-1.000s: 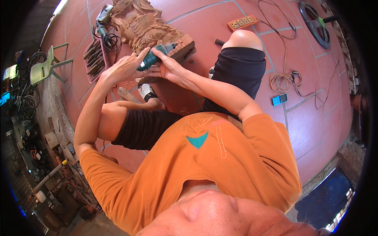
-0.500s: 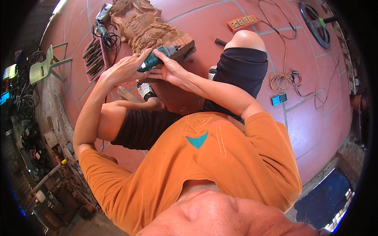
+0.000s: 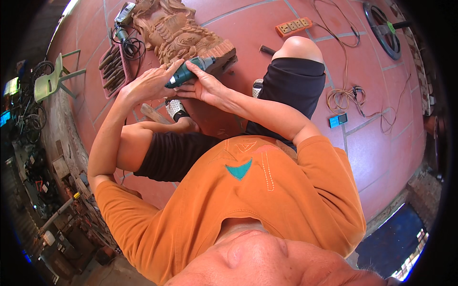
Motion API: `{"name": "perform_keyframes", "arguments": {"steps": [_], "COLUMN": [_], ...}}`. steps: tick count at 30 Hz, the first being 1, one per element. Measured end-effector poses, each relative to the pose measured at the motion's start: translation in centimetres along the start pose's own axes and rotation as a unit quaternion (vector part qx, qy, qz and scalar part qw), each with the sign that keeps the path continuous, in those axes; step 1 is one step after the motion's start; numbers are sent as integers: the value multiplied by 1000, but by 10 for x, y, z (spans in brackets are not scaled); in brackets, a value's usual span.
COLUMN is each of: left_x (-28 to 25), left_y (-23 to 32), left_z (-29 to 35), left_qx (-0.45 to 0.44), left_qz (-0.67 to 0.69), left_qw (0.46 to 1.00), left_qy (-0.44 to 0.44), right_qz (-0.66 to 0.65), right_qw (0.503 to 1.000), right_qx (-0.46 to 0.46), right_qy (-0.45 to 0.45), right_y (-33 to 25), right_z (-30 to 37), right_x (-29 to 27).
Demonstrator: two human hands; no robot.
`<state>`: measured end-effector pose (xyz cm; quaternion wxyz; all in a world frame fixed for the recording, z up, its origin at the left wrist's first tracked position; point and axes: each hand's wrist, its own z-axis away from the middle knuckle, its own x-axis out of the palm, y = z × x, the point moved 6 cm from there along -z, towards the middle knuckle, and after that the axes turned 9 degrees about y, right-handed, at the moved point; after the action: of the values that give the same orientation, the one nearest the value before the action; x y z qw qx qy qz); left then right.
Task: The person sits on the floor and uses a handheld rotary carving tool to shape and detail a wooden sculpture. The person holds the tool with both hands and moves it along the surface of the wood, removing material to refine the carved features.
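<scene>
A dark green die grinder point(image 3: 182, 74) lies slantwise between my two hands at the near end of a brown wood carving point(image 3: 183, 38). My left hand point(image 3: 151, 83) grips its rear left side, the fingers reaching forward along the body. From the right, my right hand point(image 3: 208, 86) closes round it, thumb on top and fingers beneath. The grinder's grey nose points right, beside the carving's thick edge. Whether its tip touches the wood, I cannot make out.
Left of the carving are a pink tray point(image 3: 125, 78) of chisels, another corded power tool point(image 3: 125, 38) and a green chair point(image 3: 50, 78). An orange power strip point(image 3: 293, 27), coiled cords point(image 3: 341, 98) and a phone point(image 3: 338, 120) lie right on red tiles.
The grinder and both hands have shifted very slightly left. The grip looks the same.
</scene>
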<state>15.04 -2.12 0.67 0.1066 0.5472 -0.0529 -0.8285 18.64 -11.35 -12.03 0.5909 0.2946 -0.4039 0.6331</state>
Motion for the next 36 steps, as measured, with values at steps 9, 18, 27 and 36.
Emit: {"name": "perform_keyframes", "arguments": {"steps": [9,18,27,36], "left_x": [-4,1,-2,-2], "left_y": [3,-3,0,0], "left_z": [0,0,-1,0], "left_qx": [-9,-15,-14,-10], "left_qz": [-2,-7,-17,-19], "left_qw": [1000,1000,1000,1000], "left_qy": [-3,2,-1,5], "right_qz": [16,16,12,11], "right_qw": [1000,1000,1000,1000], "right_qx": [-14,-13,-14,-12], "right_qy": [1,-4,8,3], "right_y": [-1,-2,-3,-2], "right_z": [1,0,0,0], "right_x": [1,3,3,3]}}
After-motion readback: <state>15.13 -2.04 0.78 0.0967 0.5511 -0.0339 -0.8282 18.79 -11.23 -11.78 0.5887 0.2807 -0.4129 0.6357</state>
